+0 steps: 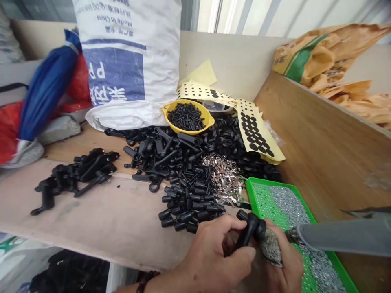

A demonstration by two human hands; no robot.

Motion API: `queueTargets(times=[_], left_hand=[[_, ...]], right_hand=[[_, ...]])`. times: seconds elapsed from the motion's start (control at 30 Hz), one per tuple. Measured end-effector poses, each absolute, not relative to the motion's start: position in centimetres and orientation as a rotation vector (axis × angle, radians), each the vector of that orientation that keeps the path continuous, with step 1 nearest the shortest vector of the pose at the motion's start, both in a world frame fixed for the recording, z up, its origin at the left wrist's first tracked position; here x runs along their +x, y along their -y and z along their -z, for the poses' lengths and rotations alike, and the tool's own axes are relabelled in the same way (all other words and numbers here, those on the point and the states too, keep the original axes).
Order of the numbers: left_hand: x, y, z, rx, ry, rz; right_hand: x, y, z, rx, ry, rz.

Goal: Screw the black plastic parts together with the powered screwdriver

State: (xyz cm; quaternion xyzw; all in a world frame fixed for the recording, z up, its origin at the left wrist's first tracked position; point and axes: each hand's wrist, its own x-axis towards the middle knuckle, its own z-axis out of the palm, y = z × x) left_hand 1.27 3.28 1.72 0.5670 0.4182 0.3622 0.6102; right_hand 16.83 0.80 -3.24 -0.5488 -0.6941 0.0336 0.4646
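Observation:
A black plastic crank handle [252, 228] with a short knob is held between my two hands, low at right of centre. My left hand [214, 252] pinches its arm between thumb and fingers. My right hand [287, 256] closes around its round end; a grey speckled covering [271, 247] shows at the thumb side. Just right of that hand is the metal nose of a grey powered screwdriver [345, 236], pointing left. Whether its tip touches the handle is hidden by my right fingers. Black ribbed knobs [183, 207] lie in a heap just beyond my left hand.
A green perforated tray [265, 207] of small metal screws lies under the screwdriver. Beyond are metal clips [224, 177], black cranks [159, 150], a yellow bowl [207, 118] of threaded black pieces and a sticker sheet [259, 134]. More cranks [88, 167] lie left. A wooden partition [320, 150] bounds the right.

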Motion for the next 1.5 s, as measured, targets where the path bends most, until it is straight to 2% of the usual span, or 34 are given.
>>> queueTargets(times=[0.2,0.47,0.6,0.9,1.13,1.37,1.5], left_hand=[[1.2,-3.5,-2.1,1.394,-0.968,-0.851],[1.2,-3.4,-1.6,1.534,-0.98,-0.857],[1.2,-3.1,-0.7,1.843,-0.939,-0.975],[1.1,-3.0,0.4,2.14,-0.876,-1.143],[1.1,-2.8,0.4,2.349,-1.007,-1.269],[0.9,-2.9,1.0,2.311,-1.067,-1.173],[1.1,-3.6,0.9,1.898,-1.083,-0.914]], right_hand=[[16.8,-0.8,3.6,-1.327,1.684,-0.13],[16.7,-0.6,3.6,-1.457,1.404,-0.546],[16.7,-0.6,3.8,-1.458,1.339,-0.607],[17.9,-0.4,5.3,-1.44,1.589,-0.366],[17.4,0.1,5.5,-1.393,1.659,-0.212],[16.7,-0.9,3.7,-1.295,1.847,0.027],[16.6,-1.6,2.3,-1.166,1.859,0.106]])
